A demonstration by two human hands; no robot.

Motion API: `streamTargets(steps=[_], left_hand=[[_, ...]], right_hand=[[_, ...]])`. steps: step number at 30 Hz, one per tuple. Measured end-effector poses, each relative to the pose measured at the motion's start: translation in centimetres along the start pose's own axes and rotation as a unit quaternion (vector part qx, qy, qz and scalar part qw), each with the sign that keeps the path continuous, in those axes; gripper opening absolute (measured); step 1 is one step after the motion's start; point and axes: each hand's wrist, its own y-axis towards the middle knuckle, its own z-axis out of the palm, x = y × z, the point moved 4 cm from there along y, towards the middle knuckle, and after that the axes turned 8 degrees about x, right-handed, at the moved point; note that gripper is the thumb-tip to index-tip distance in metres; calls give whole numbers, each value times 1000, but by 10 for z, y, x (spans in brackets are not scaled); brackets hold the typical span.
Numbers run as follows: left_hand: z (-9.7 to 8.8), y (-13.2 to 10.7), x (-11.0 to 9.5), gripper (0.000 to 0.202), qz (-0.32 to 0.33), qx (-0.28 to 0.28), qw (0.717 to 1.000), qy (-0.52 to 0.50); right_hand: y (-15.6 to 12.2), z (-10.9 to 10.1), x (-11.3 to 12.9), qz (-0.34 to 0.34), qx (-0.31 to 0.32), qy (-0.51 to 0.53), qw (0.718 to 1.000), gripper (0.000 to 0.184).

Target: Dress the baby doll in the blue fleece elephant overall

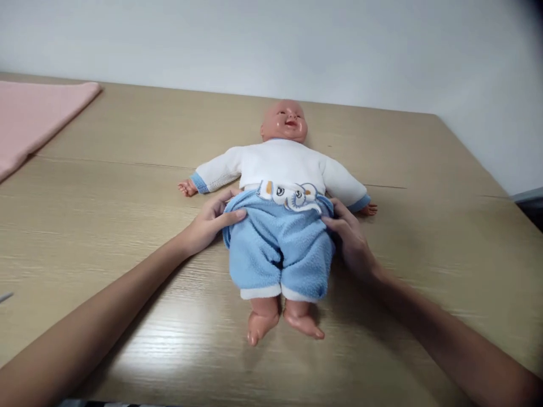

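The left hand (210, 223) was closed on the waistband of the blue trousers (280, 249) at the doll's (280, 161) hip. Its thumb (236, 215) lay flat on top of the fleece and the other fingers (221, 199) were curled round the edge of the band, pinching the cloth between them. The right hand (350, 240) gripped the same waistband at the other hip, with its thumb pressed against the fabric and its fingers tucked down beside the doll's body, partly hidden. Both forearms reached in from the near edge of the bench (106, 198).

The doll lay on its back in the middle of the bench, head towards the wall (254, 39), arms spread out to either side and bare feet pointing at the person. The trousers covered it from waist to shins. Just above the waistband, the hem of its white top carried an embroidered motif (291, 195) in blue and orange with round cartoon eyes. I could not tell whether it held any lettering.

A folded pink cloth (29, 118) lay at the far left corner of the bench, well apart from the doll.
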Motion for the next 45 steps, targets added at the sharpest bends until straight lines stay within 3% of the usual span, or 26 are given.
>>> streamTargets(steps=[4,7,11,13,18,21,24,28,33,39,42,45], left_hand=[[-16,13,-4,46,-15,94,995,3],[-26,31,-7,42,-88,177,980,28],[-25,48,-8,45,-141,225,964,20],[-23,48,-8,49,-109,197,974,29],[-25,28,-9,41,50,61,993,89],[-25,20,-6,33,102,-2,988,120],[-22,22,-6,24,113,-62,979,156],[-15,27,-5,24,96,-64,984,137],[-18,35,2,42,26,-106,988,114],[-13,48,1,47,-1,-74,991,112],[-20,46,-2,44,-7,-39,991,128],[-38,36,-7,39,13,37,989,146]], right_hand=[[-6,-24,-5,-26,82,-78,993,22],[-3,-30,-1,-55,116,-155,980,25],[-7,-21,0,-63,110,-99,987,29],[-12,-16,-3,-54,56,-51,996,34],[-21,-4,-17,3,-62,64,996,32],[-17,-5,-18,7,-84,46,995,30],[-8,-9,-15,-5,-103,3,995,29],[0,-12,-9,-52,-152,-46,986,23],[11,-9,-13,5,-157,-12,988,21],[32,3,-7,34,-61,80,994,39],[29,0,-1,37,-21,60,997,30],[17,-11,1,15,44,-1,999,14]])
